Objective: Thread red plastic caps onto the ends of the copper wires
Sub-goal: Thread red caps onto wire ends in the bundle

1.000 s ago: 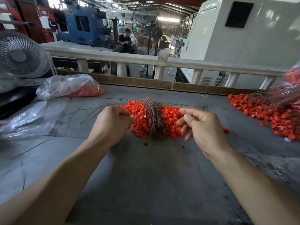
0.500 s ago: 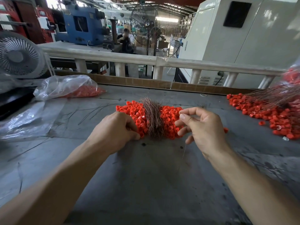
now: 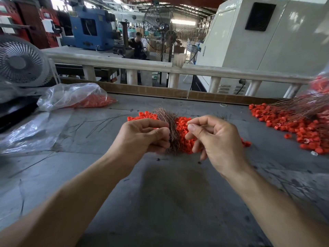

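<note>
A heap of red plastic caps (image 3: 183, 125) lies mid-table with a bundle of copper wires (image 3: 167, 118) laid across it. My left hand (image 3: 142, 136) is raised just in front of the heap, thumb and fingers curled and pinching a small red cap whose edge barely shows. My right hand (image 3: 215, 139) is level with it on the right, pinching a thin copper wire (image 3: 202, 154) between thumb and forefinger; the wire hangs down past my palm. The two hands sit close together, a small gap between them.
A second spread of red caps (image 3: 293, 125) with capped wires (image 3: 302, 106) lies at the right. A clear bag of caps (image 3: 74, 97) and empty plastic sheeting (image 3: 30, 132) lie at the left, beside a fan (image 3: 19, 63). A cardboard strip (image 3: 160, 91) lines the table's far edge.
Both hands have lifted off the heap and turned toward each other. My left hand came up from among the caps with its fingers pinched; my right hand still holds the wire.
</note>
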Demonstrator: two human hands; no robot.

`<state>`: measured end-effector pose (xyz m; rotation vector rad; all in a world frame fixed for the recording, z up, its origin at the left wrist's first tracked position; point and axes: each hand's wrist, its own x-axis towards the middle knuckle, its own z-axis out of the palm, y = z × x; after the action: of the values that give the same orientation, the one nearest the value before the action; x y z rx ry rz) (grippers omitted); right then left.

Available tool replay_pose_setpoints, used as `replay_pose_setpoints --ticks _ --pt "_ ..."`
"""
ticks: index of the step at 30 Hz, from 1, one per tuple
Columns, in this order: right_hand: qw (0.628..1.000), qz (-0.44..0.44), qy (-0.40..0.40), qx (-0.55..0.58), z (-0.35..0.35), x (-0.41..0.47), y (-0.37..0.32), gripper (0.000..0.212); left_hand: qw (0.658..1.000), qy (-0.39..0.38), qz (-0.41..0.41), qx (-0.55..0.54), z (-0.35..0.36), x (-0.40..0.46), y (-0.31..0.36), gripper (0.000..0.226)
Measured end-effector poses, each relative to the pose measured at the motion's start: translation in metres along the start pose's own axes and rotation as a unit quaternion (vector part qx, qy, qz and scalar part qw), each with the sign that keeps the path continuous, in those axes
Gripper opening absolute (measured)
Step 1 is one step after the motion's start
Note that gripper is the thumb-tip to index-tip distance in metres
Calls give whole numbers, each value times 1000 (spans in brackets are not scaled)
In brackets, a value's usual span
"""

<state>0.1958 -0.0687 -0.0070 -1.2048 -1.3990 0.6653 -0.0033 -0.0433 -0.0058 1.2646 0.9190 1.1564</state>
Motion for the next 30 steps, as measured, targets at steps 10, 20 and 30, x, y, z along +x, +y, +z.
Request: replay_pose_setpoints --ticks 10,20,30 --pt "998 -43 -37 -32 5 -7 -13 12 998 -37 46 -17 5 -2 -4 20" --pt "991 -77 -34 -106 7 -12 -18 11 995 -47 88 -2 6 1 -7 21" --pt "984 -106 -42 -136 8 -12 -17 14 992 -40 116 43 8 -1 -6 22"
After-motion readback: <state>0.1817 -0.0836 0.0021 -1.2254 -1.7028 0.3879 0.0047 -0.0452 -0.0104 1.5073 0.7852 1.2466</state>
